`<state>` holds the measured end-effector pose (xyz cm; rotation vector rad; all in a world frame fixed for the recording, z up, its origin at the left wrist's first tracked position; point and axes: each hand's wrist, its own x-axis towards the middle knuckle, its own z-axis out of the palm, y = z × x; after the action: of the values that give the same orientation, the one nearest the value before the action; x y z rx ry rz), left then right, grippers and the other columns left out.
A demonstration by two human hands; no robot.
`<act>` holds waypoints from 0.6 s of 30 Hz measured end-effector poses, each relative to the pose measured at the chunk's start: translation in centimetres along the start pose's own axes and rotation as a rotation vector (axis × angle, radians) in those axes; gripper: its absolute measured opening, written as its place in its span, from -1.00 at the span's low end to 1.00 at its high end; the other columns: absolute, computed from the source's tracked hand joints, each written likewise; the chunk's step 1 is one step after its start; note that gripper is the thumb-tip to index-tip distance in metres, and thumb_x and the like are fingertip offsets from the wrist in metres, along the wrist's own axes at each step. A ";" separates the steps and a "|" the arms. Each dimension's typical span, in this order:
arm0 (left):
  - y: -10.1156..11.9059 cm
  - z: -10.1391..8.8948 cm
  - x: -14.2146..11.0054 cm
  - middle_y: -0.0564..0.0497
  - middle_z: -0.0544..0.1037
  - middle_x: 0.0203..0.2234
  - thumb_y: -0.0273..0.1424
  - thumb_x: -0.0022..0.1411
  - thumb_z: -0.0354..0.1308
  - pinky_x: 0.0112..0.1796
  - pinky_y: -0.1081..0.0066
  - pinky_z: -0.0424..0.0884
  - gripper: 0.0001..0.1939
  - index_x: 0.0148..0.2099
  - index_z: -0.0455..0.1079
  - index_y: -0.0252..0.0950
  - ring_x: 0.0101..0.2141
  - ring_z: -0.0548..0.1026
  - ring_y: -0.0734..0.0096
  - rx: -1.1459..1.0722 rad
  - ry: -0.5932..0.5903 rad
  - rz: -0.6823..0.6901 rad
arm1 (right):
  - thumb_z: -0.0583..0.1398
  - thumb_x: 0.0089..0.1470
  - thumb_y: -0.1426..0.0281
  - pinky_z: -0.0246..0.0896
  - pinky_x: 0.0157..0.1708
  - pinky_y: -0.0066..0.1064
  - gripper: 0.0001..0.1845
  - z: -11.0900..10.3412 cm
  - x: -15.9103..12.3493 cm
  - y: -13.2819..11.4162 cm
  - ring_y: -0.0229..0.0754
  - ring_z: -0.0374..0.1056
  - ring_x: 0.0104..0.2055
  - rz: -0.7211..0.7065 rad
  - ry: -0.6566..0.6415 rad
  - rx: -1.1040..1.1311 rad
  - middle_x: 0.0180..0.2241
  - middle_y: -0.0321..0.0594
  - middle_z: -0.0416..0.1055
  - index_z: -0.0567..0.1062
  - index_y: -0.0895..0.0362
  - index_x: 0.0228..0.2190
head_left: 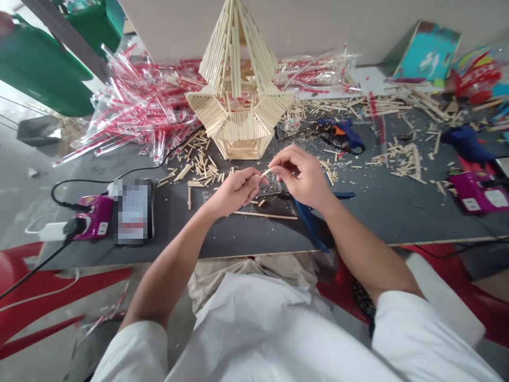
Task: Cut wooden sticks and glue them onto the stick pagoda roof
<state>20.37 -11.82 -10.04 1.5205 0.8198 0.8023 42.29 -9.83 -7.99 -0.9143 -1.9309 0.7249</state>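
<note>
Between my two hands a short piece of pale wooden stick (267, 172) is pinched at both ends. My left hand (237, 191) has its fingers curled round one end, and my right hand (299, 172) grips the other between thumb and fingertips. Just beyond them stands a lantern-like model built of wooden sticks (243, 126), with a tall pointed top. Under the hands lies a clear plastic piece (272, 187), partly hidden. A long stick (264, 215) rests nearer the table edge. Blue-handled pliers or cutters (310, 225) lie below my right hand, their head partly covered.
Plastic-wrapped chopstick packets (147, 106) are heaped at the back left. Stick offcuts (204, 164) litter the grey table (178, 233). Blue glue guns (345, 132) lie to the right. A phone (134, 212) and purple power strip (95, 212) with cables sit left; another purple strip (479, 191) sits right.
</note>
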 end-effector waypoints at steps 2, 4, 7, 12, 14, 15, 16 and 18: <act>-0.2 0.0 0.0 0.17 0.24 -0.59 -0.08 0.50 0.00 -0.57 0.53 0.22 -0.61 -0.09 0.41 -0.32 -0.64 0.24 0.61 0.003 0.012 -0.030 | 0.20 0.31 0.15 0.39 -0.22 -0.31 -0.73 -1.1 -0.5 -0.3 -0.19 0.43 -0.26 0.047 -0.037 -0.099 -0.11 -0.14 0.47 0.53 0.07 -0.13; -0.4 0.0 0.0 0.17 0.25 -0.58 -0.08 0.49 0.01 -0.59 0.53 0.21 -0.61 -0.10 0.40 -0.32 -0.65 0.25 0.61 -0.001 0.042 -0.050 | 0.13 0.35 0.12 0.41 -0.03 -0.17 -0.59 -2.3 -1.9 -0.7 -0.04 0.46 -0.06 0.140 -0.098 -0.286 0.03 -0.05 0.44 0.47 0.08 0.08; -0.4 0.1 0.0 0.16 0.28 -0.58 -0.09 0.50 0.01 -0.61 0.53 0.19 -0.61 -0.08 0.42 -0.33 -0.67 0.25 0.61 0.011 0.076 -0.052 | -0.05 0.38 0.01 0.23 0.20 0.15 -0.31 -3.7 -5.5 -1.2 0.31 0.25 0.25 0.290 -0.226 -0.713 0.16 0.22 0.33 0.29 0.24 0.28; 0.1 0.4 0.1 0.16 0.31 -0.61 -0.15 0.50 0.00 -0.57 0.55 0.21 -0.61 -0.11 0.45 -0.37 -0.66 0.24 0.62 0.112 0.094 -0.021 | 0.08 0.13 -0.28 0.24 0.17 0.19 0.21 -3.8 -10.7 -1.4 0.49 0.15 0.26 0.355 -0.419 -0.956 0.23 0.44 0.16 0.04 0.46 0.37; 0.2 0.5 0.1 0.15 0.32 -0.60 -0.16 0.50 -0.01 -0.56 0.55 0.21 -0.62 -0.11 0.46 -0.38 -0.65 0.25 0.62 0.141 0.093 -0.006 | 0.06 0.22 -0.18 0.22 0.19 0.17 0.10 -3.5 -11.3 -1.3 0.46 0.17 0.24 0.334 -0.398 -1.030 0.21 0.46 0.16 0.06 0.50 0.36; 0.1 0.5 0.1 0.14 0.33 -0.60 -0.16 0.50 -0.01 -0.56 0.56 0.20 -0.61 -0.11 0.46 -0.38 -0.64 0.25 0.61 0.143 0.092 -0.001 | 0.03 0.29 -0.09 0.21 0.19 0.16 0.00 -3.4 -11.3 -1.3 0.43 0.19 0.21 0.322 -0.391 -1.067 0.18 0.46 0.19 0.09 0.53 0.35; 0.1 0.5 0.2 0.14 0.33 -0.59 -0.15 0.50 -0.01 -0.56 0.56 0.19 -0.60 -0.11 0.46 -0.39 -0.64 0.26 0.61 0.138 0.090 0.003 | -0.01 0.34 0.00 0.21 0.17 0.15 -0.09 -3.4 -11.2 -1.3 0.41 0.21 0.18 0.312 -0.392 -1.098 0.15 0.46 0.22 0.13 0.55 0.33; -0.1 0.4 0.2 0.14 0.33 -0.59 -0.13 0.50 -0.01 -0.56 0.55 0.19 -0.59 -0.09 0.45 -0.39 -0.63 0.26 0.61 0.125 0.086 0.008 | -0.07 0.39 0.12 0.26 0.11 0.12 -0.22 -3.5 -10.8 -1.4 0.36 0.26 0.12 0.315 -0.411 -1.135 0.09 0.45 0.27 0.18 0.56 0.30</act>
<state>20.83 -11.86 -10.13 1.6087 0.9429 0.8406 48.87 -18.97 -10.11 -1.8785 -2.6099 -0.1339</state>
